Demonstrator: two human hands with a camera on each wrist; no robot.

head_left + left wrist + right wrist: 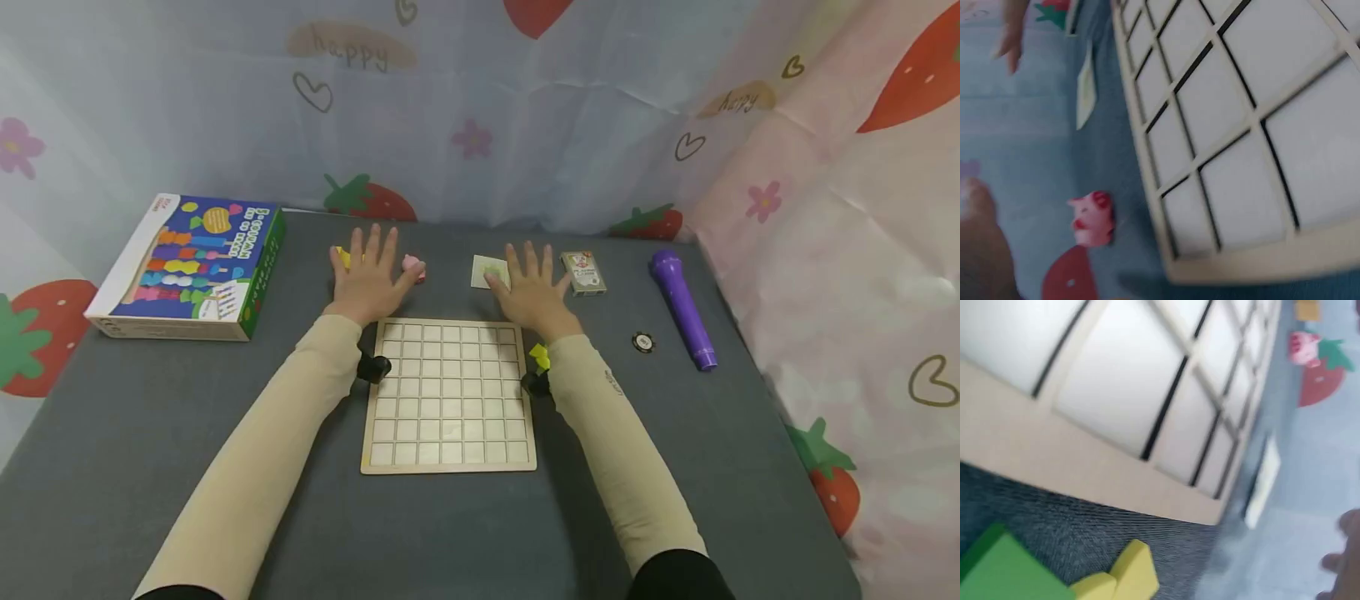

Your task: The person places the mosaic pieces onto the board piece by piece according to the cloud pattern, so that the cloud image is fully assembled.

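Note:
My left hand point(367, 283), fingers straight and spread, is palm down just beyond the far left corner of a pale wooden grid board point(370, 454). Close by its thumb is a small pink pig figure point(1093, 219); a yellow piece point(342, 257) shows partly behind its fingers. Beyond the far right corner, my right hand point(536, 296) is spread likewise and holds nothing. Its thumb overlaps a pale square card point(482, 268) in the head view. Beside the board's right edge, partly hidden by that wrist, are yellow pieces point(1135, 572) and a green block point(1013, 569).
A colourful game box point(195, 267) lies at the far left. Right of my right hand are a playing card box point(583, 273), a round black-and-white chip point(642, 342) and a purple microphone-shaped stick point(684, 308). A printed curtain point(480, 100) hangs behind the grey table point(442, 533).

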